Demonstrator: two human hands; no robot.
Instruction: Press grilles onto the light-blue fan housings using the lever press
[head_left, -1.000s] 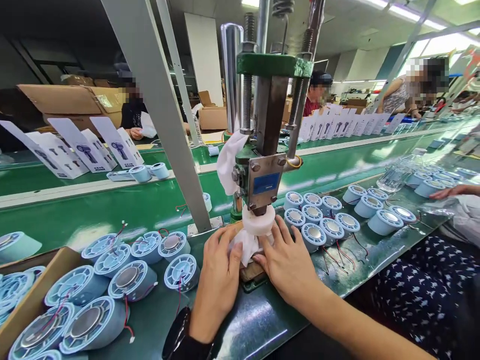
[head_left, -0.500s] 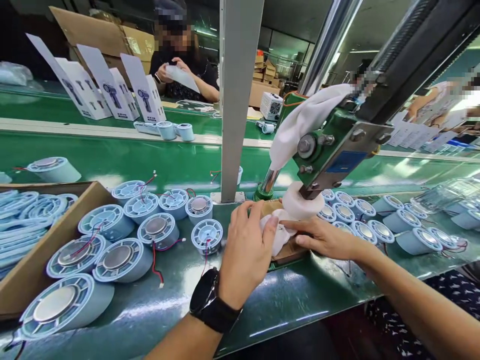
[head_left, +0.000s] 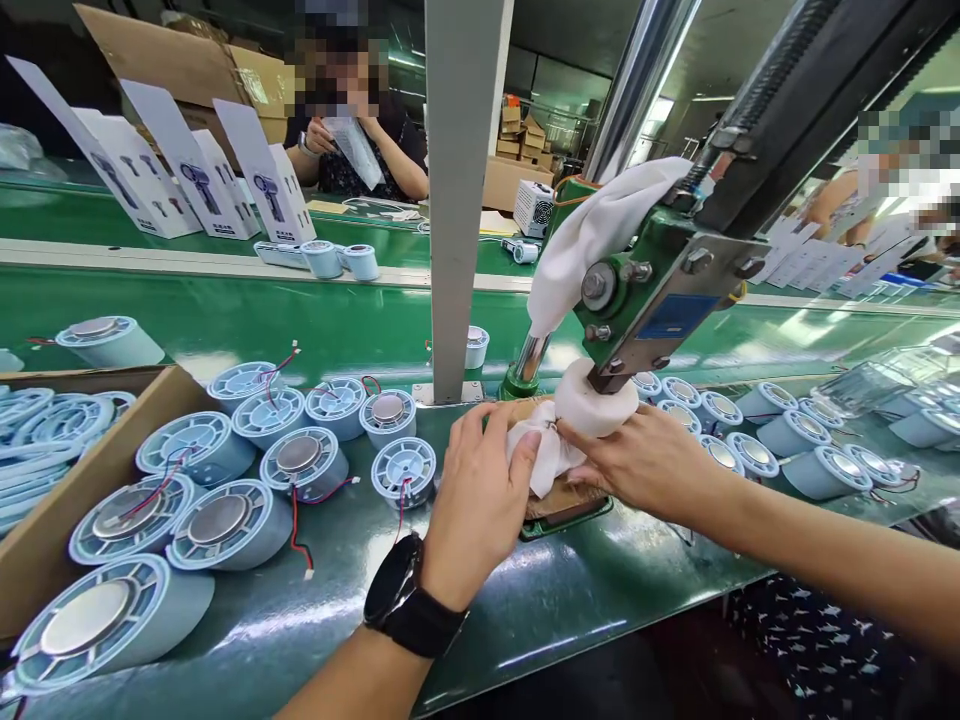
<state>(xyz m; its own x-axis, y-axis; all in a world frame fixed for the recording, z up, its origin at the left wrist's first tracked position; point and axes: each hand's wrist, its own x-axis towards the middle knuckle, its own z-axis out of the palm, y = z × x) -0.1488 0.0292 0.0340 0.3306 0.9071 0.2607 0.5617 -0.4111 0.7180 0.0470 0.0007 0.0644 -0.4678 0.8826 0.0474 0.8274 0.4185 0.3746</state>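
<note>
A bunched white cloth (head_left: 541,462) lies on the brown cardboard-covered base (head_left: 566,498) of a bench press. My left hand (head_left: 480,485) curls around the cloth's left side, thumb pressing toward it. From the right, my right hand (head_left: 649,465) pinches the cloth with thumb and index finger, close under the press's round white pad (head_left: 596,398). Whatever the cloth may cover is hidden. The press head (head_left: 656,300) is green and steel, with another white cloth (head_left: 592,245) draped over it.
Several light-blue round motor housings (head_left: 229,525) with wires stand at left, beside a cardboard box (head_left: 112,450) of blue rings. More housings (head_left: 795,435) sit right of the press. A grey post (head_left: 459,200) rises behind. Across the green conveyor (head_left: 337,310), a person (head_left: 360,150) handles a translucent bag.
My right hand has moved in closer under the white pad, its fingers now bent at the cloth. My left hand keeps its hold. The view has shifted slightly right.
</note>
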